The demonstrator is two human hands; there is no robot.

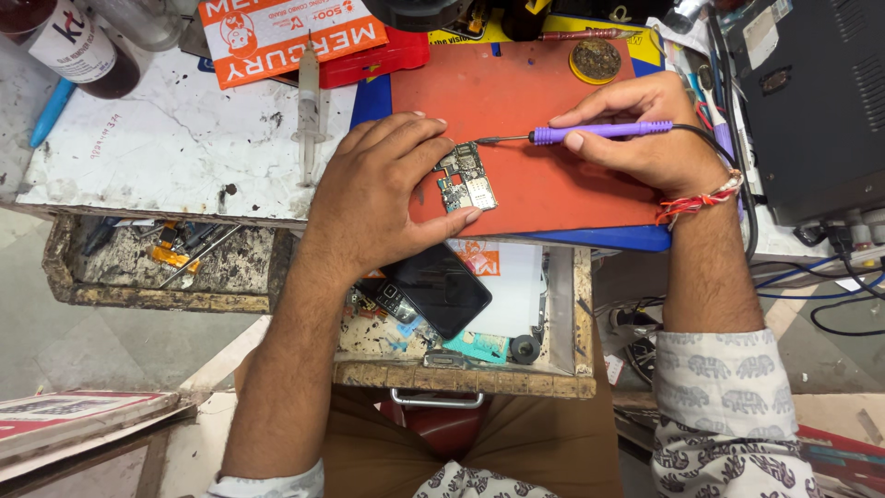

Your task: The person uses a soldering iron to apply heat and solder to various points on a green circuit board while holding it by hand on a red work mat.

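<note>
The left hand (383,189) covers the left edge of a small phone circuit board (466,177), so part of the board is hidden; its fingers are spread and pressed flat, pinning the board to the red work mat (516,92); the right hand (645,134) pinches a purple-handled soldering iron (599,132), its fine tip touching the board's top edge just beside the left fingertips; the iron's black cable (728,157) runs behind the wrist; a dark phone (438,289) lies in the open drawer (479,378) below.
</note>
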